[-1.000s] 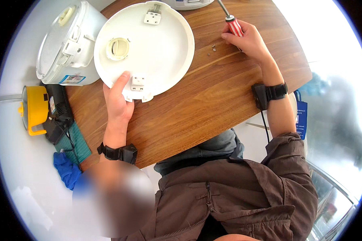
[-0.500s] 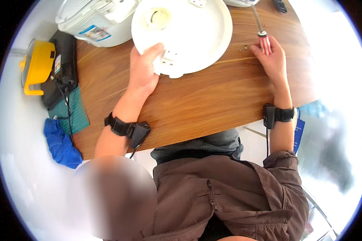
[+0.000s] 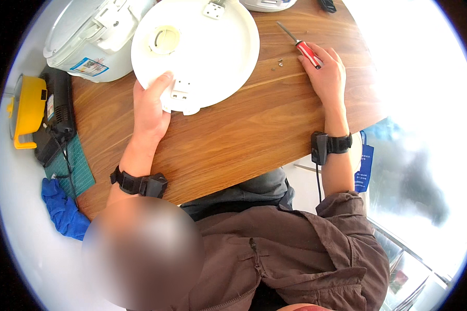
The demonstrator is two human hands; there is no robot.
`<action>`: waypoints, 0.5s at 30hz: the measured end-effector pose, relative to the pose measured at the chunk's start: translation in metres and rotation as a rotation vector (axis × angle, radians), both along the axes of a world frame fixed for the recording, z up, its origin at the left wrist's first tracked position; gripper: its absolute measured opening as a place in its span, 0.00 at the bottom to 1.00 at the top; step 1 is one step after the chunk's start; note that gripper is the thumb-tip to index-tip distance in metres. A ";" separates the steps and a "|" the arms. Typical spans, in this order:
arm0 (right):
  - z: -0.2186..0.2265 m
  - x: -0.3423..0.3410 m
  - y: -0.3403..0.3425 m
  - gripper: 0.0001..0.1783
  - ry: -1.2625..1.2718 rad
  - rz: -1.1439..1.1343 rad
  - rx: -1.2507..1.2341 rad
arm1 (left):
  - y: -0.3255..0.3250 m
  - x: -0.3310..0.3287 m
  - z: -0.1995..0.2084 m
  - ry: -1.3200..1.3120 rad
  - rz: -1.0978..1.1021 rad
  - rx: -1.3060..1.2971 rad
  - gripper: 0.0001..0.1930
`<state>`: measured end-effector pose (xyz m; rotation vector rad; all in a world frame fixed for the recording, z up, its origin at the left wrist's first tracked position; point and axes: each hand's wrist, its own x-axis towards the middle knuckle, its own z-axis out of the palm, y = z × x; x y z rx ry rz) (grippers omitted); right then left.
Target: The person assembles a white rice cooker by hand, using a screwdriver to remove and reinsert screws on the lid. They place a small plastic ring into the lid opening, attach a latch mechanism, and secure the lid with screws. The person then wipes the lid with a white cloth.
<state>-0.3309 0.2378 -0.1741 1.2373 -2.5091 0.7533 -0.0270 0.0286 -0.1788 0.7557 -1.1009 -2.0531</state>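
Observation:
My left hand [image 3: 151, 106] grips the near edge of a round white plastic cover [image 3: 218, 57], its thumb on top. The cover has a raised ring on its left side and small screw-hole mounts at its near and far edges. Over on the right, my right hand [image 3: 326, 78] has a screwdriver [image 3: 307, 53] with a red and white handle between thumb and fingers. The screwdriver's metal shaft points away to the far left, low over the wooden table. Beside the thumb lie a few small screws [image 3: 280, 63].
A white rice cooker [image 3: 96, 46] stands at the back left, with part of another white appliance [image 3: 269, 4] at the far edge. Left of the wooden table [image 3: 228, 140] are a yellow pot [image 3: 31, 111], a black case [image 3: 62, 98], a green mat [image 3: 80, 163] and blue cloth [image 3: 62, 207].
The screwdriver has tilted lower, its shaft swinging to the left. My whole view has shifted, so the table and cover appear further left and slightly lower. My left hand keeps its hold.

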 end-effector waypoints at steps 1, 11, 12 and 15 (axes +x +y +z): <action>-0.001 0.001 0.000 0.20 0.007 0.004 -0.004 | 0.000 0.000 0.001 -0.007 -0.001 0.000 0.28; 0.009 0.000 0.001 0.16 0.250 0.064 -0.142 | -0.001 -0.002 0.000 -0.031 0.014 -0.033 0.29; 0.018 0.005 0.000 0.16 0.243 0.079 -0.121 | 0.000 -0.002 0.001 -0.031 0.013 -0.028 0.30; 0.037 0.016 0.001 0.14 0.309 0.190 -0.070 | 0.001 -0.004 0.006 -0.018 -0.007 -0.020 0.30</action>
